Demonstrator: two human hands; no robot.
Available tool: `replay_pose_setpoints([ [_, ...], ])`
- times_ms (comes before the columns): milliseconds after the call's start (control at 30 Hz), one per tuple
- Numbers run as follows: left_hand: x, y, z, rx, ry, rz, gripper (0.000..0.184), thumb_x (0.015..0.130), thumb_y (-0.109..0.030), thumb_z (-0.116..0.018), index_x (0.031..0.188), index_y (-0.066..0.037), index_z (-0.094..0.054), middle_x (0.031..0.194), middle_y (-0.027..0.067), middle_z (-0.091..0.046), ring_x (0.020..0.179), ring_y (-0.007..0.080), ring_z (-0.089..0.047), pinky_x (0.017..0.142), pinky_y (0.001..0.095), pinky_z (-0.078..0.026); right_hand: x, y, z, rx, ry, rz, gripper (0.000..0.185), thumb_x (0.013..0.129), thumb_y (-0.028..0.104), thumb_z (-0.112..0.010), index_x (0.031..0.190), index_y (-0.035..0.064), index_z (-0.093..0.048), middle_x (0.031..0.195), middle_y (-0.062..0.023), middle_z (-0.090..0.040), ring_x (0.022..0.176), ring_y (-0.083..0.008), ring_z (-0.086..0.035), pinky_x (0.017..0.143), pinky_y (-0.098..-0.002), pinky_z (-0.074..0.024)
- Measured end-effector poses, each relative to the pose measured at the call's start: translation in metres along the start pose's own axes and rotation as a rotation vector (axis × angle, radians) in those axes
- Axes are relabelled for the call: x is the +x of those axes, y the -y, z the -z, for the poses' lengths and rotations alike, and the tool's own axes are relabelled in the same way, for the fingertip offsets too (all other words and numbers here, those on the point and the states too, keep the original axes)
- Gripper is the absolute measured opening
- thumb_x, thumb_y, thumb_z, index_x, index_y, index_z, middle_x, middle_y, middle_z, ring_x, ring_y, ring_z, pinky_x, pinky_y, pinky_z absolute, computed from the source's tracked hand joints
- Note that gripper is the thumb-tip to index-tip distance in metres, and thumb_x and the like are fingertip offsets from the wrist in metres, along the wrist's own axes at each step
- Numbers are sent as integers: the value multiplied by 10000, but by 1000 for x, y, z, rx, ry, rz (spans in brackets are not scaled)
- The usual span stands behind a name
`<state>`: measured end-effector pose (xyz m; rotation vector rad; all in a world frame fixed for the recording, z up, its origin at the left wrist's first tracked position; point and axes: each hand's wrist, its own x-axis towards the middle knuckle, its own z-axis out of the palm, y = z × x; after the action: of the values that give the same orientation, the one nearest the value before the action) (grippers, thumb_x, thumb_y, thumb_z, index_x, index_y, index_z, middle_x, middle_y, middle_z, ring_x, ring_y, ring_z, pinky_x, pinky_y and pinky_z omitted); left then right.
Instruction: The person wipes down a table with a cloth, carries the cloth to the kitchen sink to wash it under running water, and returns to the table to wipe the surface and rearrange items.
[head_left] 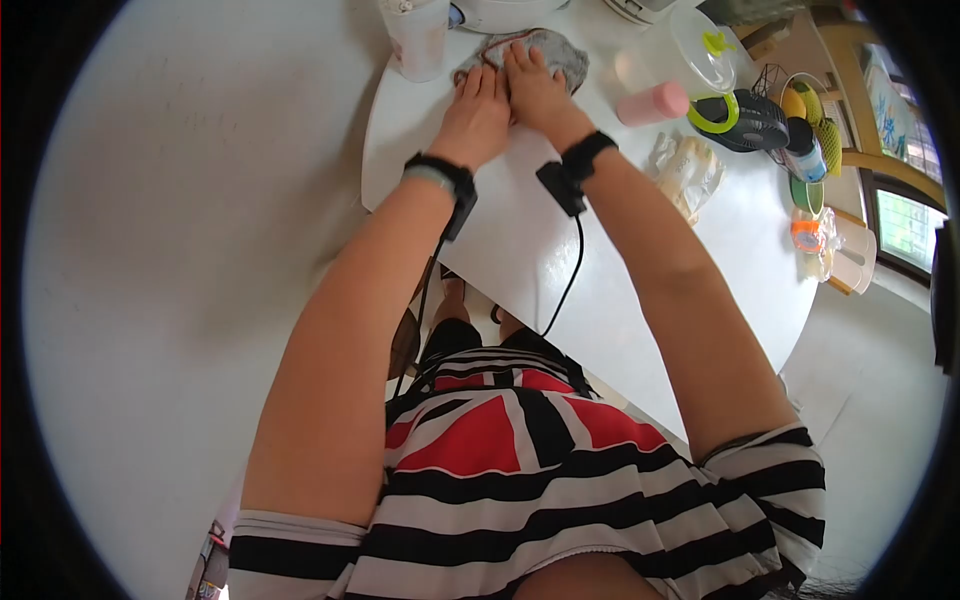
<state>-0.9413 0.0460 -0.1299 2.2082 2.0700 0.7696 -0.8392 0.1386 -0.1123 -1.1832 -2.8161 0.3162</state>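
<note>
A grey cloth [562, 57] with a reddish-brown edge lies bunched on the white table near its far side. My left hand [476, 118] rests at the cloth's near left part, with its fingers stretched forward onto it. Beside it, touching, my right hand [540, 92] lies flat on the cloth with fingers extended and slightly spread. Both palms face down, so the fabric beneath them is hidden. Each wrist wears a black strap with a small box and a cable.
A patterned cup [415, 45] stands left of the cloth, a white appliance [510, 14] behind it. To the right are a pink bottle [655, 103], a clear pitcher [675, 55], a black fan [745, 122], a plastic bag [690, 175] and a fruit basket [800, 100].
</note>
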Motion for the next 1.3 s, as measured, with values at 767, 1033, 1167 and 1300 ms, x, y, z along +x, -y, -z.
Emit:
replay_pose_setpoints([
  [767, -210, -54, 70, 128, 148, 243, 638, 869, -266, -641, 1375, 65, -437, 1391, 217, -456, 1351, 345, -395, 1151, 468, -263, -127, 120, -15, 34, 182, 335, 536, 935, 122, -500, 1451, 23, -391, 1575, -115, -285, 1473, -350, -208, 1061, -722, -198],
  [1033, -112, -15, 137, -401, 458, 825, 635, 882, -282, -690, 1343, 66, -425, 1392, 259, -442, 1258, 320, -479, 1049, 441, -380, -101, 113, -24, 175, 16, 351, 504, 915, 134, -505, 1413, 66, -458, 1535, -73, -357, 1442, -291, -291, 1089, -682, -208],
  [1167, -59, -15, 139, -434, -287, 878, 787, 797, -376, -794, 1347, 50, -426, 1340, 221, -522, 1214, 283, -535, 998, 376, -438, -166, 88, -20, 26, -40, 329, 567, 892, 221, -579, 1426, 87, -445, 1554, -75, -331, 1443, -281, -293, 1088, -653, -238],
  [1300, -13, -4, 106, -350, -522, 701, 881, 651, -393, -883, 1305, 14, -455, 1249, 187, -595, 1134, 291, -597, 951, 371, -483, -240, 54, 31, 71, 132, 185, 753, 887, 435, -598, 1470, 23, -358, 1576, -142, -267, 1469, -350, -206, 1085, -688, -190],
])
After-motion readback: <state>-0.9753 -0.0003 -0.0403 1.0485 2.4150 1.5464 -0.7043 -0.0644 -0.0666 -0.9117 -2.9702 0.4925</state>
